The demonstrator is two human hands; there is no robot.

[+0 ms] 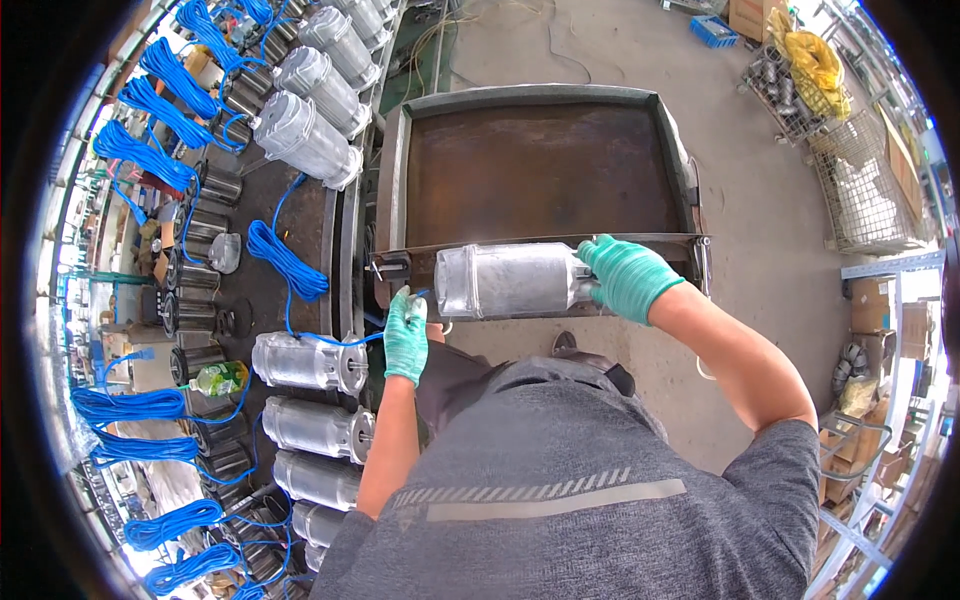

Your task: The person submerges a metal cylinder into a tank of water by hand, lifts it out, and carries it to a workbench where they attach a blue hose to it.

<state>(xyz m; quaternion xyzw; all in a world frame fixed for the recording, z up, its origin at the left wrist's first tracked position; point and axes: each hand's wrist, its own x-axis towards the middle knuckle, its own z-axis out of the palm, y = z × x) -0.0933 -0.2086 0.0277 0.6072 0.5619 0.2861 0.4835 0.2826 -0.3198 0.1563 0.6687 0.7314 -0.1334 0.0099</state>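
Observation:
A silver cylindrical motor housing (510, 280) lies on its side across the near ledge of a metal cart. My right hand (630, 278), in a green glove, is closed round its right end, with the fingertips partly hidden behind it. Left of the housing, my left hand (405, 335), also gloved in green, is closed with the fingers pointing away from me. A blue cable (345, 342) runs into this hand from a coil (285, 262) on the left bench, and a short blue end shows past the fingertips.
The cart's tray (540, 170) has a raised metal rim. Along the left bench (300, 225) stand several more silver housings (310, 362), dark metal cylinders and blue cable coils (150, 160). At the right are wire baskets (860, 190), cardboard boxes and a shelf frame.

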